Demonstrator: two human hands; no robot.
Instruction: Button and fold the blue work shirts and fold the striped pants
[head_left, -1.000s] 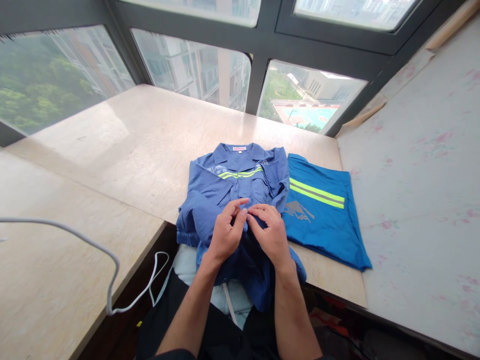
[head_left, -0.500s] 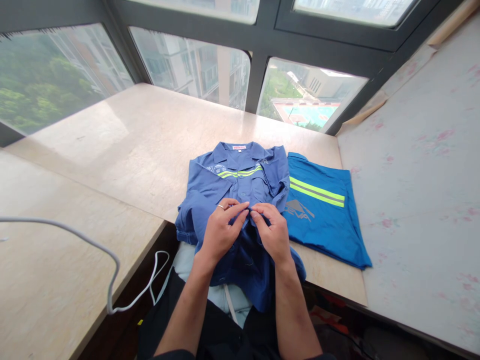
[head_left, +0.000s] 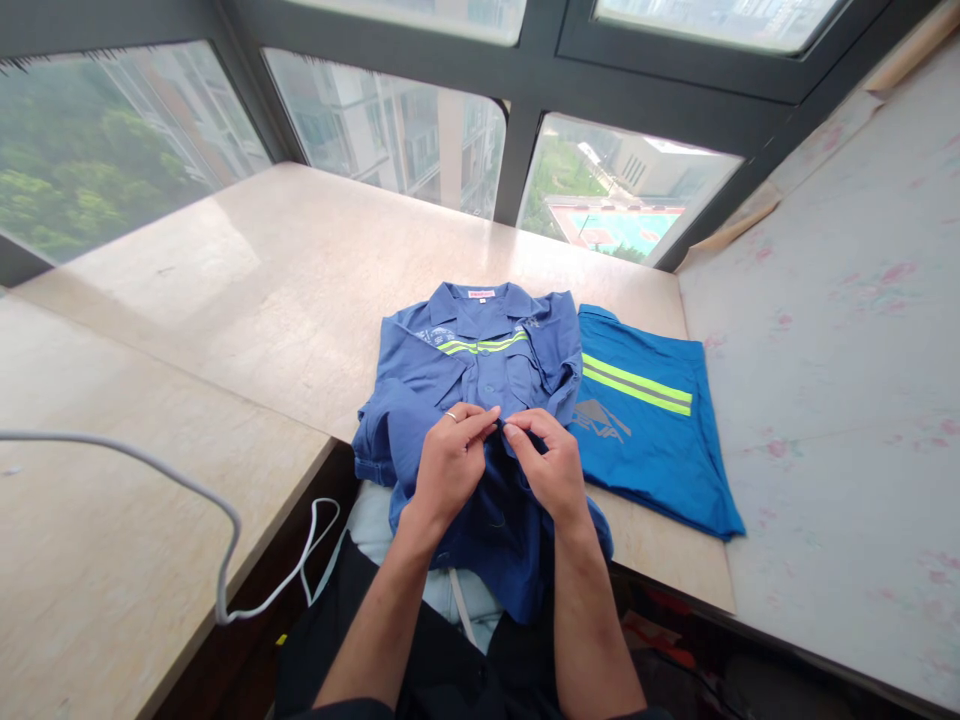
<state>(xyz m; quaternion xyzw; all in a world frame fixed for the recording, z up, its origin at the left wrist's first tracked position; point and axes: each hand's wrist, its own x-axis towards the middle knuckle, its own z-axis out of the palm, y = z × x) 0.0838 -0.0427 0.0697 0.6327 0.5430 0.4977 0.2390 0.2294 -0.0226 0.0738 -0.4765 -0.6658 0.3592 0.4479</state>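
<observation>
A blue work shirt with a yellow-green reflective stripe lies front up, its collar toward the window and its lower part hanging over the sill's edge onto my lap. My left hand, with a ring on one finger, pinches the front opening of the shirt. Close beside it, my right hand pinches the same front edge between thumb and forefinger. The fingertips of both hands nearly meet. Whatever small part lies between them, perhaps a button, is hidden. Buttons show higher up the front.
A folded brighter blue garment with a reflective stripe and grey logo lies right of the shirt. The stone sill runs beneath the window. A white cable loops at the left. A flowered wall bounds the right side.
My left hand has turned slightly, its thumb drawn in behind the forefinger. My right hand keeps its pinch almost unmoved. The shirt lies as before; the view has shifted slightly.
</observation>
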